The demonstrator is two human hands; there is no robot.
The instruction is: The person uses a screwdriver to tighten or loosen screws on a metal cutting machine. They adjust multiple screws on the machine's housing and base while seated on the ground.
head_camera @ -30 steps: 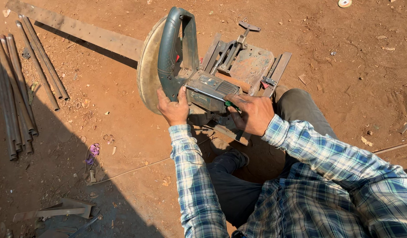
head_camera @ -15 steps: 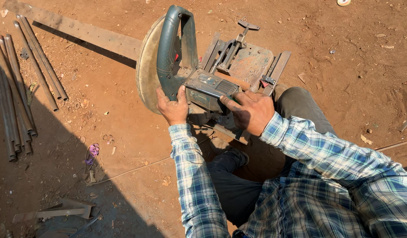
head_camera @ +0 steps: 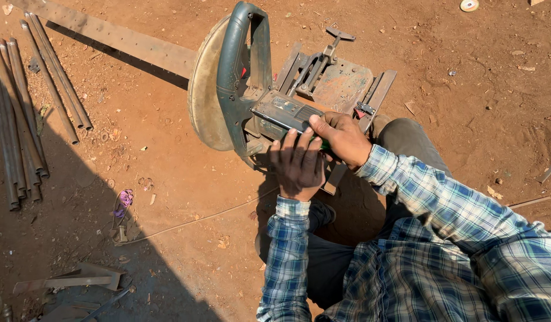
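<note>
Lying on the bare red-brown dirt ground (head_camera: 186, 197) at your far left is a bundle of rusty steel rods (head_camera: 16, 119), side by side, partly in a broad dark shadow that covers the lower left corner; near the bottom edge some flat metal offcuts (head_camera: 73, 280) rest in that shadow, and a thin cord (head_camera: 186, 222) trails across the soil toward you. A long flat steel bar (head_camera: 117, 39) runs from the upper left corner and passes behind the chop saw (head_camera: 269, 101), which sits on the ground in the middle of your view with its round blade guard (head_camera: 205, 95) tilted up and its dark green handle arching over it. Your left hand (head_camera: 299, 164) lies flat against the saw's motor housing, fingers spread and pressed to it rather than curled round anything. Just beside it and touching, your right hand (head_camera: 341, 137) is curled shut on a small green part at the housing; what that part is cannot be told. Behind your hands the saw's rusty base plate (head_camera: 341, 83) and its clamp screw lie in full sun. Farther right the ground is open, scattered with small chips, and a small white ring (head_camera: 469, 5) lies at the top edge.
</note>
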